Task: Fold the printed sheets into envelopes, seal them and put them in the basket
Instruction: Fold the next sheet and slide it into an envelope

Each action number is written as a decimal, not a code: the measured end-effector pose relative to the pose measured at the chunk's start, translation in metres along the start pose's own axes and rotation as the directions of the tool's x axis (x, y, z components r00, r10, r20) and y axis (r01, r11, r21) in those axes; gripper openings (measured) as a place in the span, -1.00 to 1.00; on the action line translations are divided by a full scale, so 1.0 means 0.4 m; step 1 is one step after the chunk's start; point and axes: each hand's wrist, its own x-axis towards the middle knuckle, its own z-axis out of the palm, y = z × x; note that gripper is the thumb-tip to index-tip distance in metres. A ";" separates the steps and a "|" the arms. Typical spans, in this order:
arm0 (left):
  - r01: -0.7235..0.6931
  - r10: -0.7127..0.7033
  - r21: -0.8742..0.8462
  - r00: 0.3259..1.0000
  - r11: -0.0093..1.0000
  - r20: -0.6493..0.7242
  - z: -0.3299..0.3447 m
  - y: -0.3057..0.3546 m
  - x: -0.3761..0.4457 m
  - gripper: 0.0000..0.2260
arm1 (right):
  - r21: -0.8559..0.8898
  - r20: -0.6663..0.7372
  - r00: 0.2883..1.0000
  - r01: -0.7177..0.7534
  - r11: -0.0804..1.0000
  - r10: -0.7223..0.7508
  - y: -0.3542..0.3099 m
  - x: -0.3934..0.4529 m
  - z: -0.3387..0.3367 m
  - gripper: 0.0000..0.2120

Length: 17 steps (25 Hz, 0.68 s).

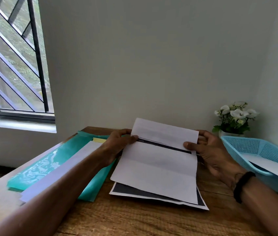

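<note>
Printed sheet (157, 169): white side up, at table centre, lying on another printed sheet with a dark face (201, 200) that shows at the near edge. Far flap (165, 132) is lifted and coming over toward the body; a dark printed band shows along the crease line.

Left hand (117, 142) pinches the left end of the flap at the crease, thumb on top. Right hand (208, 150) grips the right end likewise, thumb pressed on the paper; black wristband (242, 186) on that wrist.

Judgement: fold in progress, no seal yet. To do it well, keep both side edges flush with the panel below, bring the flap down evenly, then run the thumbs along the crease from the middle outward. Uneven pull at one end would skew the envelope.

Blue plastic basket (247, 145) just right of the right hand, a white sheet already lying in it. Teal plastic folder (49, 164) to the left, a white paper strip and yellow note on it. White flowers in a pot (235, 116) behind the basket. Wooden table (134, 218); barred window at far left.
</note>
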 end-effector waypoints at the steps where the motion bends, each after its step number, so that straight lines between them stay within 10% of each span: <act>1: 0.000 0.000 -0.024 1.000 1.000 -0.014 -0.002 -0.001 0.001 -0.76 | -0.012 -0.003 1.000 0.015 1.000 -0.015 -0.001 0.000 0.000 -0.57; 12: 0.167 -0.182 -0.350 0.983 0.922 -0.011 -0.010 0.021 0.002 -0.48 | -0.169 0.044 0.970 0.245 0.955 -0.241 0.027 0.016 0.005 -0.70; 17: 0.087 -0.085 -0.211 0.996 0.974 0.016 -0.008 0.023 0.000 -0.63 | -0.200 0.044 0.969 0.246 0.948 -0.242 0.036 0.017 0.003 -0.56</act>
